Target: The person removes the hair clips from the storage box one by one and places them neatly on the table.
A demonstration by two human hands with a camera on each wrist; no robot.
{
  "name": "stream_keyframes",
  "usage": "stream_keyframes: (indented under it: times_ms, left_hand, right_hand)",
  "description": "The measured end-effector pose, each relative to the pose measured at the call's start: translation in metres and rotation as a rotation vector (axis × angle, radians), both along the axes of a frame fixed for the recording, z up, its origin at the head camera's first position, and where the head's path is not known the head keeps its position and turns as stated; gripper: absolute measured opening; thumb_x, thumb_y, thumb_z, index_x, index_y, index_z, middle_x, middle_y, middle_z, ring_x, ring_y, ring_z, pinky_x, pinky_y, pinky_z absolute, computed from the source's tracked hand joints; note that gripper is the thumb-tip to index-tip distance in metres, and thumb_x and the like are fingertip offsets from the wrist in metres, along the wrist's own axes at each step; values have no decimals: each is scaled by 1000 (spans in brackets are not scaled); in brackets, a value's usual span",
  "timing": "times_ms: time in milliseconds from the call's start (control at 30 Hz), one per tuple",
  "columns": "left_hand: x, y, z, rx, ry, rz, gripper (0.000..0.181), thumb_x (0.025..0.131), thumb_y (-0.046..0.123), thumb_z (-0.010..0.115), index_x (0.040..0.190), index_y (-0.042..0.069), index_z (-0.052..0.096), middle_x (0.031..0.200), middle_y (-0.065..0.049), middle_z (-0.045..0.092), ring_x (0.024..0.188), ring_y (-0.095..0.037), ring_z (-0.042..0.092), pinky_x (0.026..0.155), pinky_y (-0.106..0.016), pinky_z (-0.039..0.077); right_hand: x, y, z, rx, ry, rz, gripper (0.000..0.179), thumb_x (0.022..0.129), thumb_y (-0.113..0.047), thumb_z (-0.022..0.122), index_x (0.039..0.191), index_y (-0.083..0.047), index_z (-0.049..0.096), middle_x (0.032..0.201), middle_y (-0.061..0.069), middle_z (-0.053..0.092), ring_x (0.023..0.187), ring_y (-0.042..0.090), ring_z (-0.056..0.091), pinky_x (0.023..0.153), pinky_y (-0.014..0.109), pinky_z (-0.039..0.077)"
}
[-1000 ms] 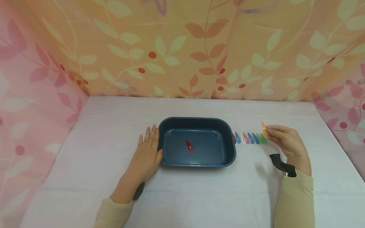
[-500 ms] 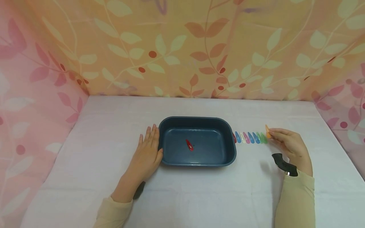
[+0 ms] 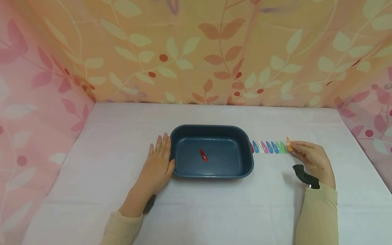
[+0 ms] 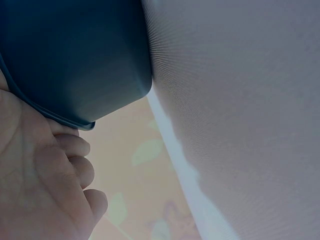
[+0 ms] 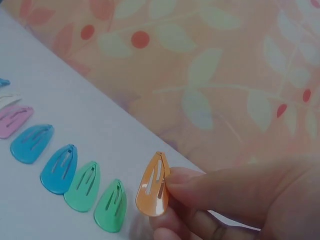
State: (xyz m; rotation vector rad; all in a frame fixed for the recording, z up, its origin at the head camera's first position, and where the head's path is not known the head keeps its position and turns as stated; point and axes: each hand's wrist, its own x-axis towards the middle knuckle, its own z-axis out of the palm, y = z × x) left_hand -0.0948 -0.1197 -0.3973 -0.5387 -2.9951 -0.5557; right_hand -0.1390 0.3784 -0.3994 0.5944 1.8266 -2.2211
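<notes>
An orange snap hair clip (image 5: 153, 186) is pinched between thumb and fingers of my right hand (image 3: 315, 159), its narrow end up. It is just right of a row of hair clips on the white cloth. Nearest to it in that row lies a green hair clip (image 5: 111, 206), with another green one and blue, pink and white ones farther left. My left hand (image 3: 157, 166) rests with straight fingers against the left side of a dark blue basin (image 3: 211, 176). Inside the basin lies one red hair clip (image 3: 203, 155).
A white cloth (image 3: 214, 214) covers the table. Floral curtains (image 3: 196, 51) close off the back and both sides. At the row's left end a red hair clip (image 3: 251, 147) is partly hidden by the basin's right rim.
My right hand has moved a little right and down with the orange hair clip, from above the green ones to the row's right end. The left hand and basin stay put.
</notes>
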Motion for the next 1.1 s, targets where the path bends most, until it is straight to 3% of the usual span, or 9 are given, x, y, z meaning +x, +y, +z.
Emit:
stream_keyframes:
  times_ms: [233, 667, 833, 1100]
  left_hand:
    - [0, 0, 1, 1, 6, 0, 67, 95, 22, 46, 147, -9, 15, 155, -19, 5, 143, -35, 6, 111, -54, 8]
    - [-1, 0, 0, 10, -2, 2, 68, 95, 21, 46, 147, -9, 14, 156, -19, 5, 143, -35, 6, 111, -54, 9]
    - [-1, 0, 0, 14, -2, 0, 67, 95, 22, 45, 147, -9, 14, 156, -19, 4, 142, -35, 6, 111, -54, 9]
    - [-1, 0, -1, 7, 0, 0, 67, 95, 22, 45, 147, -9, 14, 155, -20, 5, 143, -35, 5, 111, -54, 9]
  right_hand:
    - [0, 1, -4, 104, 4, 1, 13, 84, -3, 70, 81, -14, 77, 84, -7, 68, 77, 5, 64, 70, 20, 53]
    - [-3, 1, -6, 470, 18, 100, 17, 86, -10, 69, 77, -23, 75, 79, -15, 65, 70, 1, 59, 64, 16, 51]
    - [-5, -2, -6, 588, 3, 109, 7, 85, -14, 70, 87, -13, 77, 80, -13, 64, 69, 2, 58, 64, 17, 52]
    - [-7, -3, -9, 710, 18, 128, 25, 86, -15, 69, 100, 6, 71, 74, -18, 61, 66, 1, 56, 60, 17, 50]
